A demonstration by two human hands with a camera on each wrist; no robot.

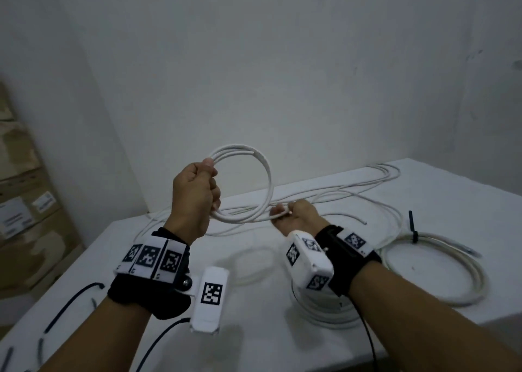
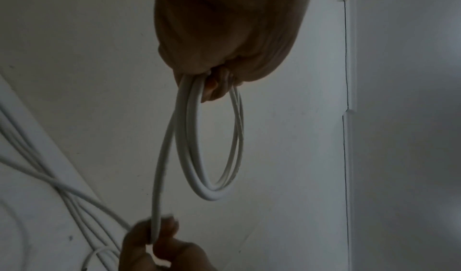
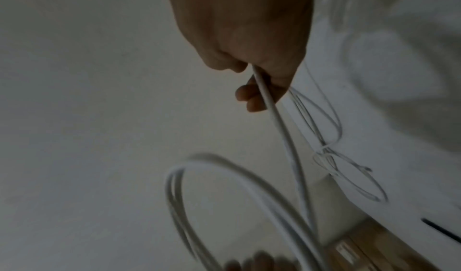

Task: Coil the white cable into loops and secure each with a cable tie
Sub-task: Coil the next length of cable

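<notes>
At nine o'clock, cardboard boxes (image 1: pixel 25 190) stand against the wall. The left hand (image 1: pixel 195 196) is fisted round the gathered loops of the white cable (image 1: pixel 240 188), held upright above the worktop (image 1: pixel 254 343), probably so the turns stay stacked. At three o'clock from it, the right hand (image 1: pixel 296 213) pinches the trailing strand, seemingly feeding the next turn. Far right lies a finished coil (image 1: pixel 432 270) bound with a black tie (image 1: pixel 413 230). Walls are plain, the light dim.
</notes>
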